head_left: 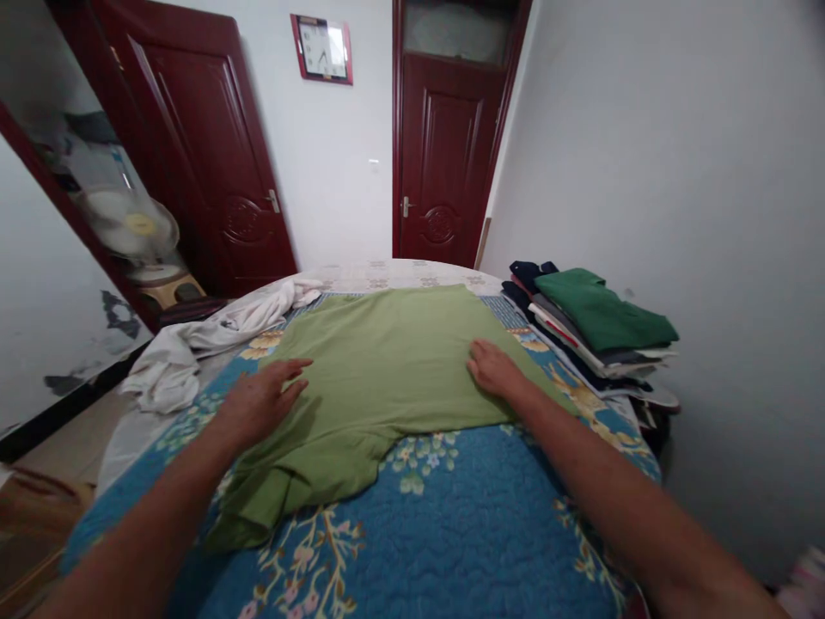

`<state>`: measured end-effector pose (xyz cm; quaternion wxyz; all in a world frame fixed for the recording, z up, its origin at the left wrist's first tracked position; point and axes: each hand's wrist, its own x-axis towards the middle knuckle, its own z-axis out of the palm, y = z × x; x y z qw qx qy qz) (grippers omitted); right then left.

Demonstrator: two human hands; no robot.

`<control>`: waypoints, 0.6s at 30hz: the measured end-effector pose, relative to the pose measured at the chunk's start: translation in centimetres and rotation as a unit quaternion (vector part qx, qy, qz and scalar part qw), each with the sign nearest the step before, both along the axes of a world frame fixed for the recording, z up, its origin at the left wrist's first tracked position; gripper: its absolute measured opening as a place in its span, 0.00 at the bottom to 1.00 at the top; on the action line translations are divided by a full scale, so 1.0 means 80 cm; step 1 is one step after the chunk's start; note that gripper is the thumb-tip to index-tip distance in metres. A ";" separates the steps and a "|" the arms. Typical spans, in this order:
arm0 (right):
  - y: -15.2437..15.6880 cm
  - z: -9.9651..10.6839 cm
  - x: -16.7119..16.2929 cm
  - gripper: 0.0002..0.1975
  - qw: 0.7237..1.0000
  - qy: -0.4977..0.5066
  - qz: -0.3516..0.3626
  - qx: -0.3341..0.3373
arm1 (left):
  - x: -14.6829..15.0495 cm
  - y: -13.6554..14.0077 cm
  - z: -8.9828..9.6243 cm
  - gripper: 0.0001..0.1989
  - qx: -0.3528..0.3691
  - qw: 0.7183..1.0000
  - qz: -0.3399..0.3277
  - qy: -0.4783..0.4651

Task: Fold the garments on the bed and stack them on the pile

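A light green T-shirt (393,361) lies spread over a blue flowered quilted cover, its near-left sleeve creased and bunched. My left hand (271,397) is over the left side of the shirt, fingers apart and holding nothing. On the right part of the shirt rests my right hand (495,368), its fingers bent and closed against the cloth. Its fingertips are partly hidden, and the cloth around them lies mostly flat.
A stack of folded clothes with a dark green garment (606,309) on top stands at the right edge. Crumpled white cloth (193,344) lies along the left edge. The blue quilted cover (464,507) shows in front. Beyond are a wall clock (323,49), doors and a fan (132,223).
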<state>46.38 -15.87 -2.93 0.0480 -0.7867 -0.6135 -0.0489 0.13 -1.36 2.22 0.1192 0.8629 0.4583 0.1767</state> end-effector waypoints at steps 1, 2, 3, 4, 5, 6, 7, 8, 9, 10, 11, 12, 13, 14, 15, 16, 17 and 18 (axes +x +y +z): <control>0.006 -0.010 0.001 0.29 1.000 0.009 0.006 -0.006 | 0.011 0.008 -0.016 0.34 0.016 1.000 -0.019 -0.003; 0.011 -0.018 0.005 0.30 1.000 0.018 0.005 -0.010 | 0.020 0.014 -0.034 0.36 0.026 0.999 -0.031 0.002; 0.014 -0.024 0.011 0.30 1.000 0.026 -0.005 -0.011 | 0.024 0.019 -0.052 0.37 0.030 0.999 -0.033 0.017; 0.015 -0.029 0.020 0.31 0.999 0.031 -0.017 -0.010 | 0.026 0.022 -0.069 0.36 0.040 0.998 -0.028 0.035; 0.016 -0.031 0.032 0.31 0.999 0.035 -0.028 -0.008 | 0.025 0.025 -0.084 0.35 0.054 0.997 -0.022 0.056; 0.017 -0.032 0.045 0.31 0.999 0.037 -0.038 -0.009 | 0.021 0.026 -0.095 0.34 0.066 0.995 -0.015 0.077; 0.018 -0.032 0.059 0.32 0.998 0.039 -0.049 -0.010 | 0.017 0.027 -0.103 0.33 0.079 0.992 -0.007 0.096; 0.018 -0.032 0.072 0.32 0.997 0.040 -0.060 -0.011 | 0.012 0.027 -0.108 0.33 0.087 0.990 0.001 0.115; 0.019 -0.031 0.085 0.32 0.997 0.041 -0.071 -0.012 | 0.008 0.028 -0.110 0.34 0.091 0.987 0.011 0.129; 0.021 -0.031 0.096 0.33 0.995 0.044 -0.084 -0.012 | 0.004 0.028 -0.110 0.35 0.093 0.985 0.021 0.141; 0.022 -0.031 0.105 0.33 0.994 0.048 -0.097 -0.012 | 0.002 0.029 -0.110 0.36 0.095 0.984 0.030 0.149; 0.024 -0.032 0.111 0.33 0.993 0.053 -0.107 -0.010 | 0.001 0.029 -0.109 0.37 0.096 0.983 0.037 0.154; 0.025 -0.034 0.115 0.34 0.992 0.057 -0.114 -0.009 | 0.001 0.030 -0.108 0.38 0.096 0.982 0.042 0.158; 0.026 -0.035 0.117 0.34 0.991 0.061 -0.118 -0.006 | 0.001 0.031 -0.108 0.39 0.096 0.981 0.045 0.161; 0.027 -0.037 0.118 0.34 0.991 0.063 -0.119 -0.003 | 0.001 0.031 -0.108 0.39 0.096 0.981 0.046 0.165; 0.028 -0.038 0.118 0.34 0.991 0.064 -0.120 0.001 | 0.001 0.031 -0.107 0.39 0.095 0.980 0.045 0.169; 0.028 -0.040 0.117 0.34 0.991 0.064 -0.119 0.006 | 0.002 0.030 -0.106 0.39 0.094 0.980 0.045 0.172; 0.028 -0.042 0.117 0.34 0.991 0.064 -0.119 0.009 | 0.002 0.029 -0.104 0.39 0.092 0.979 0.044 0.175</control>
